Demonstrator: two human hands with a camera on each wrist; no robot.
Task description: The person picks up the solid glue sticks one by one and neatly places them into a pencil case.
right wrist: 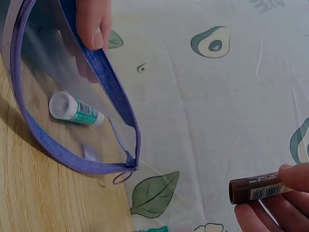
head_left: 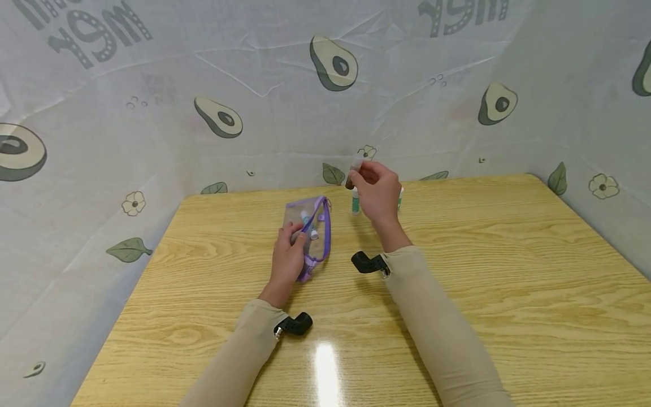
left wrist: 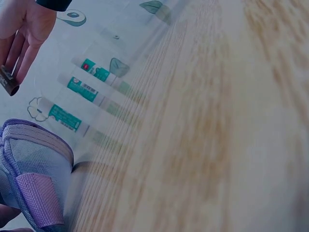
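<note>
My left hand (head_left: pixel 289 257) grips the near edge of a see-through pouch (head_left: pixel 327 237) with purple trim, thumb on one side of the edge and fingers on the other. The pouch's mouth gapes in the right wrist view, showing a white-and-green stick tube (right wrist: pixel 82 110) lying inside. Up beyond the pouch, my right hand (head_left: pixel 380 195) pinches a small brown stick tube (right wrist: pixel 258 188) with a barcode, held tilted in the air. Three white-and-green stick tubes (left wrist: pixel 65 117) stand upright in a row in the left wrist view; my right hand partly hides them in the head view.
The wooden table (head_left: pixel 488 271) ends at the back against a hanging white cloth (head_left: pixel 285 130) printed with avocados. Black camera mounts (head_left: pixel 297 324) stick out from both sleeves. A purple loop hangs at the end of the pouch's zipper.
</note>
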